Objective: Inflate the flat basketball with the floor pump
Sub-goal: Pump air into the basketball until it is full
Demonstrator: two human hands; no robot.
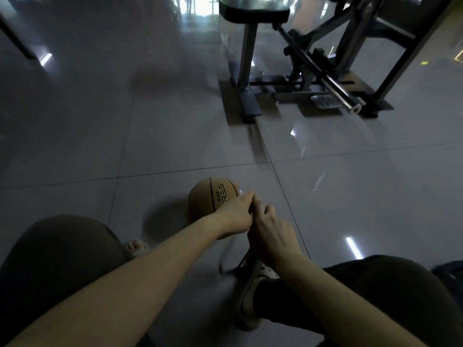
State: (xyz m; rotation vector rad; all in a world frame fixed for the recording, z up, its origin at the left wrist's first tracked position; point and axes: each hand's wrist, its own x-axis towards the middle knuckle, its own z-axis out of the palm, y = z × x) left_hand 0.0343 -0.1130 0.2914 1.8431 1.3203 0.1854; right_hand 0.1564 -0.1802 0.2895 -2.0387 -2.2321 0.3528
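A tan basketball [213, 199] with dark lettering lies on the grey tiled floor just beyond my hands. My left hand [235, 216] and my right hand [271, 236] are closed side by side in front of the ball, over the top of the floor pump; my fingers hide its handle. Under the hands the pump's dark shaft [244, 262] runs down to the floor beside my right foot. A blurred hose [225, 256] hangs to the left of the shaft. Where the hose meets the ball is hidden behind my left hand.
A steel gym machine [313, 78] with a padded seat and a bar stands at the back right. My knees frame the view, with my left foot [135, 246] and right foot [250, 296] on the glossy tiles. A dark object [451, 271] lies at the right edge.
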